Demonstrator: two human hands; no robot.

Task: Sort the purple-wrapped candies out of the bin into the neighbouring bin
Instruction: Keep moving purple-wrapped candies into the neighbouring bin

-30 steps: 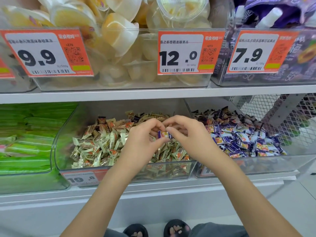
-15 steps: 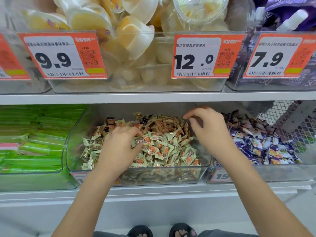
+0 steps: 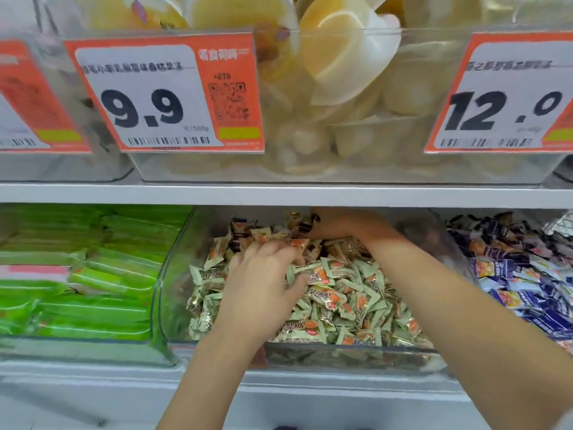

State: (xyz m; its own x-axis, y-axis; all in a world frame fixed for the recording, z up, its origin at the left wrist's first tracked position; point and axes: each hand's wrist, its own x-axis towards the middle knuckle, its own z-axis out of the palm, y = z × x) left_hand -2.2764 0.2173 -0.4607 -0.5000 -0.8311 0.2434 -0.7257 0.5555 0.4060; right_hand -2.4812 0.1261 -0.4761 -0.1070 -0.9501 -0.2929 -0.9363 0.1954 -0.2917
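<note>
No purple candy is in your hands now; the one you pinched a second ago is gone. Purple ones fill the right bin (image 3: pixel 514 274) at three o'clock. Left hand (image 3: pixel 263 283) rakes the middle bin (image 3: pixel 173 274), fingers spread; right hand (image 3: pixel 338 225) digs at twelve, grip unclear.

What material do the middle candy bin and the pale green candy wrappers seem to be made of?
Middle bin: likely clear hard plastic, glossy; its contents show through the curved wall. Pale green candy wrappers: probably thin plastic film, slightly shiny, with crimped zigzag ends; some ends look metallic, perhaps foil-lined.
</note>
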